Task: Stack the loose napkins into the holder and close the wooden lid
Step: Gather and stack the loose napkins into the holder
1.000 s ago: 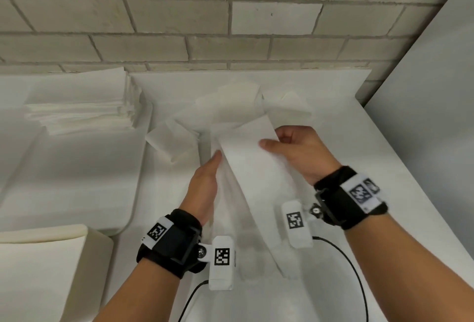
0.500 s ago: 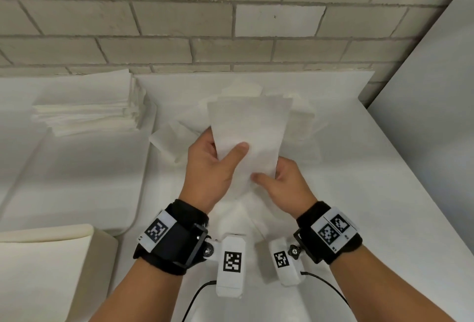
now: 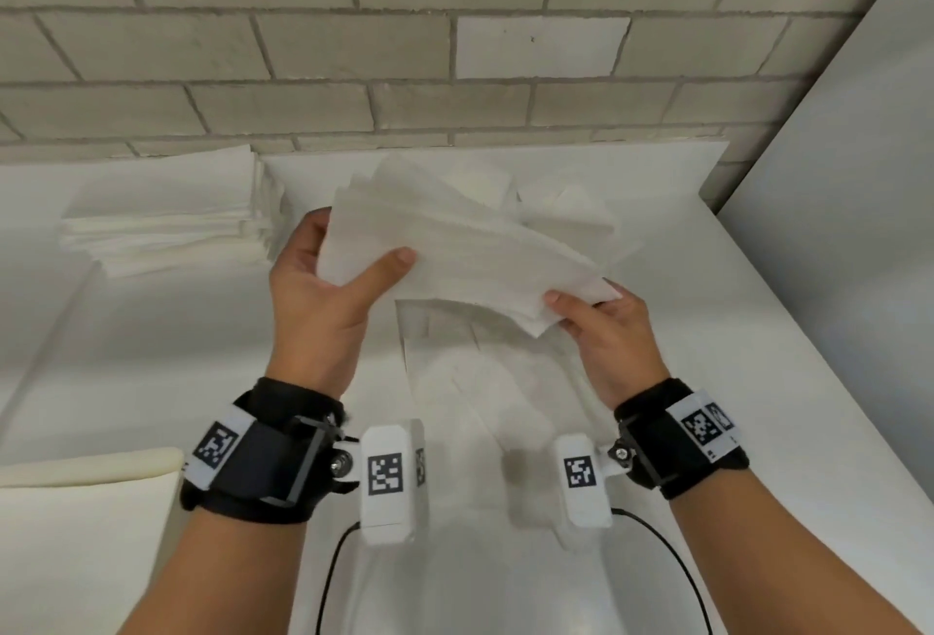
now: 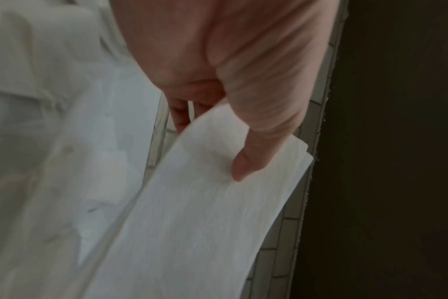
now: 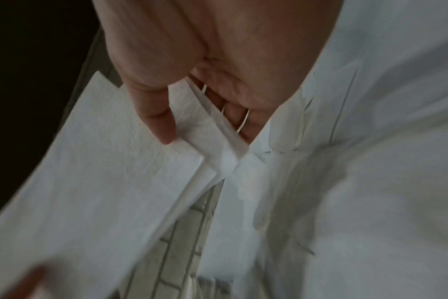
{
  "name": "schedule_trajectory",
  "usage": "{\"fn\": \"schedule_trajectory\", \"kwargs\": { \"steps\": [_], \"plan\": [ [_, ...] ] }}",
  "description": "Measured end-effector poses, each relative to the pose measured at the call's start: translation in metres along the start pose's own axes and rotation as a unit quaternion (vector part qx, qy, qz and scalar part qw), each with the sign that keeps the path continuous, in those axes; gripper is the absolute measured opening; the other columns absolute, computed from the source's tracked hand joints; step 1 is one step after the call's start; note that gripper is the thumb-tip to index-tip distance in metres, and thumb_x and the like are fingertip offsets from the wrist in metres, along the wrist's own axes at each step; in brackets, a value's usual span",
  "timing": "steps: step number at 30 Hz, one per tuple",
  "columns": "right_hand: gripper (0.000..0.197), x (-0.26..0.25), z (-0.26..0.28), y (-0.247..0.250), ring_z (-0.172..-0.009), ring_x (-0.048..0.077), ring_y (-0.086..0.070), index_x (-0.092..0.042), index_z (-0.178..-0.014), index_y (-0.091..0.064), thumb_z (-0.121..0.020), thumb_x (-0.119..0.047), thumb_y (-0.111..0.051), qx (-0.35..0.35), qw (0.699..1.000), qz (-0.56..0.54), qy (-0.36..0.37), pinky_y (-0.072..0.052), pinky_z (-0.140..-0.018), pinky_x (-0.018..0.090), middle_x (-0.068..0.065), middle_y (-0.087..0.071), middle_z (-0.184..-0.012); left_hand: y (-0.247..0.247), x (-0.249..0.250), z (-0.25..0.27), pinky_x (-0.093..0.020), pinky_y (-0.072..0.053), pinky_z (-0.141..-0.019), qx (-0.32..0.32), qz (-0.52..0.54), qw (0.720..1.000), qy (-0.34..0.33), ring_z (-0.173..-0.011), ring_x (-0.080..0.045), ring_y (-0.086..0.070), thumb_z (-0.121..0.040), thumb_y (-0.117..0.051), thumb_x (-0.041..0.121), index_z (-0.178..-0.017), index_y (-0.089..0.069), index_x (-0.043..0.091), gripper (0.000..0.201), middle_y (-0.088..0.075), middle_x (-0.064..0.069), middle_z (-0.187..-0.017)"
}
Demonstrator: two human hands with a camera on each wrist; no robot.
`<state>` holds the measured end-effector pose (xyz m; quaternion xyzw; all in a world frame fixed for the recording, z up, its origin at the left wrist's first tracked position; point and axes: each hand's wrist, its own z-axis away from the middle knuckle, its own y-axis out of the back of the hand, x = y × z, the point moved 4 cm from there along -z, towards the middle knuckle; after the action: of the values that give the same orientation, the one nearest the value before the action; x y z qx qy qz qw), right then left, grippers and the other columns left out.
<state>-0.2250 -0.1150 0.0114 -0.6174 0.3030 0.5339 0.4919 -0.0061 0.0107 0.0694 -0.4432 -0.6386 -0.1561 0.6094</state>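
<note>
- two hands on one sheaf: my left hand (image 3: 323,300) and right hand (image 3: 609,331) each pinch an end of the napkins (image 3: 455,245), held above the table (image 3: 758,381).
- edges are fanned (uneven), so loosening either pinch could spill sheets.
- half a second ago the sheaf stood upright; now it lies crosswise.

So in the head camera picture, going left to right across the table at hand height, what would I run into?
Neat stack of napkins → left hand → bundle of napkins held between both hands → right hand → grey panel at the far right.
</note>
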Motion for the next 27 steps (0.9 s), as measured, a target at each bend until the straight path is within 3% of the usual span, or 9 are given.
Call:
{"fn": "schedule_trajectory", "kwargs": {
  "steps": [2, 4, 6, 10, 12, 15, 19, 25, 27],
  "plan": [
    [0.021, -0.006, -0.004, 0.007, -0.101, 0.028, -0.069, 0.002, -0.105, -0.068, -0.086, 0.009, -0.061, 0.011, 0.998, -0.063, 0.021, -0.056, -0.089, 0.035, 0.015, -0.073, -0.102, 0.008, -0.005, 0.001, -0.030, -0.058, -0.085, 0.002, -0.028, 1.000, 0.000, -0.093, -0.014, -0.071, -0.071, -0.084, 0.000, -0.103, -0.061, 0.017, 0.043, -0.077, 0.004, -0.095],
    [0.022, -0.002, -0.004, 0.011, -0.097, 0.026, -0.069, 0.005, -0.106, -0.064, -0.086, 0.012, -0.058, 0.011, 0.997, -0.071, 0.021, -0.056, -0.084, 0.033, 0.014, -0.072, -0.098, 0.014, -0.023, 0.006, -0.029, -0.058, -0.086, 0.007, -0.076, 0.997, 0.010, -0.089, -0.012, -0.071, -0.076, -0.077, -0.008, -0.105, -0.060, 0.011, 0.038, -0.075, 0.002, -0.093],
    [0.023, 0.015, 0.000, 0.011, -0.092, 0.024, -0.070, 0.002, -0.102, -0.066, -0.085, 0.015, -0.057, 0.019, 1.000, -0.007, 0.003, -0.057, -0.080, 0.035, 0.010, -0.073, -0.094, 0.018, -0.049, 0.015, -0.033, -0.057, -0.091, -0.003, -0.145, 0.989, 0.031, -0.094, -0.013, -0.070, -0.079, -0.075, -0.011, -0.107, -0.062, 0.009, 0.037, -0.073, -0.004, -0.101],
    [0.035, 0.048, 0.009, 0.012, -0.080, 0.014, -0.070, -0.014, -0.093, -0.072, -0.083, 0.016, -0.056, 0.009, 0.989, 0.145, -0.018, -0.053, -0.072, 0.031, -0.004, -0.076, -0.084, 0.034, -0.091, 0.036, -0.041, -0.055, -0.094, 0.007, -0.190, 0.976, 0.101, -0.099, -0.017, -0.069, -0.075, -0.075, -0.005, -0.109, -0.062, 0.025, 0.047, -0.071, -0.003, -0.105],
    [0.030, 0.051, 0.007, 0.015, -0.077, 0.014, -0.066, -0.015, -0.093, -0.070, -0.078, 0.009, -0.060, 0.014, 0.988, 0.154, -0.011, -0.052, -0.070, 0.029, -0.004, -0.073, -0.082, 0.039, -0.097, 0.040, -0.035, -0.054, -0.090, 0.016, -0.213, 0.972, 0.100, -0.098, -0.018, -0.067, -0.071, -0.077, -0.002, -0.113, -0.062, 0.026, 0.053, -0.071, -0.002, -0.103],
    [0.032, 0.048, 0.008, 0.011, -0.070, 0.005, -0.061, -0.011, -0.093, -0.068, -0.065, 0.001, -0.058, 0.000, 0.988, 0.153, 0.001, -0.047, -0.063, 0.018, -0.007, -0.067, -0.077, 0.038, -0.098, 0.042, -0.018, -0.050, -0.079, 0.011, -0.213, 0.972, 0.098, -0.085, -0.008, -0.067, -0.072, -0.076, -0.015, -0.115, -0.060, 0.016, 0.055, -0.071, -0.005, -0.092],
    [0.039, 0.049, 0.004, 0.010, -0.067, 0.000, -0.059, -0.013, -0.093, -0.068, -0.075, 0.020, -0.057, -0.005, 0.983, 0.183, -0.006, -0.045, -0.060, 0.016, -0.005, -0.067, -0.079, 0.041, -0.098, 0.040, -0.012, -0.049, -0.075, 0.019, -0.221, 0.971, 0.092, -0.079, -0.002, -0.066, -0.072, -0.077, -0.016, -0.114, -0.060, 0.012, 0.054, -0.070, -0.003, -0.089],
    [0.036, 0.043, 0.000, -0.001, -0.080, 0.003, -0.068, -0.019, -0.088, -0.071, -0.081, 0.015, -0.060, -0.022, 0.977, 0.213, 0.015, -0.051, -0.073, 0.015, -0.008, -0.073, -0.083, 0.033, -0.093, 0.035, -0.012, -0.047, -0.080, 0.002, -0.247, 0.967, 0.063, -0.089, 0.001, -0.065, -0.077, -0.080, -0.003, -0.109, -0.063, 0.020, 0.043, -0.070, -0.001, -0.097],
    [0.033, 0.032, -0.004, 0.000, -0.082, 0.004, -0.069, -0.019, -0.091, -0.070, -0.083, 0.012, -0.060, -0.008, 0.981, 0.192, 0.022, -0.052, -0.074, 0.015, -0.006, -0.073, -0.087, 0.031, -0.083, 0.029, -0.018, -0.050, -0.085, 0.003, -0.233, 0.972, 0.037, -0.097, -0.006, -0.067, -0.076, -0.078, 0.005, -0.109, -0.062, 0.026, 0.042, -0.070, 0.003, -0.103]
  ]
}}
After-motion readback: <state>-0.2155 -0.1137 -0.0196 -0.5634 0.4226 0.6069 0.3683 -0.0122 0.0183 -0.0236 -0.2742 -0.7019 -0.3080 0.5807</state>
